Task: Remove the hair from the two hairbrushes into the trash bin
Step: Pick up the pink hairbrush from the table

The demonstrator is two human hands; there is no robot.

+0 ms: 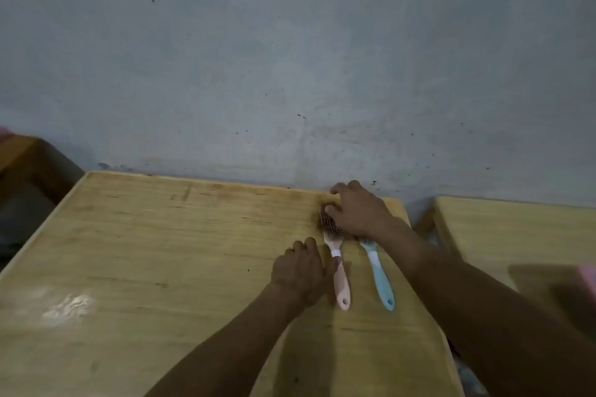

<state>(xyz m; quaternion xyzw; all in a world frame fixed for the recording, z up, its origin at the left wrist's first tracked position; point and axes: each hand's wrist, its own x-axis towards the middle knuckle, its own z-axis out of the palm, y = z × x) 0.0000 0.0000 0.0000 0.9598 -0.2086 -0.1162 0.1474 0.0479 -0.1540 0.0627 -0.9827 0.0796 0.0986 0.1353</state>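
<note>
Pink-handled plastic hairbrush (335, 255), lying bristles-up just beside the blue-handled plastic hairbrush (380, 274) at four o'clock on the pale wooden table (161, 251), is being steadied at its handle by the left hand (301, 271), whose fingers are being kept loosely curled and seemingly gripping nothing, while the matted hair (324, 214) at its head is being pinched by the right hand (356, 209). Hair would best be drawn upward off the bristles in one clump while the handle is being pressed down. Behind, at twelve o'clock, a stained grey wall (290, 58) is being faced, a second wooden surface (516, 229) is lying at three o'clock, and no trash bin is being shown.

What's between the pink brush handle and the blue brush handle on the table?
Nothing: the head view shows only a bare strip of wooden table between the pink brush handle and the blue brush handle.
</note>
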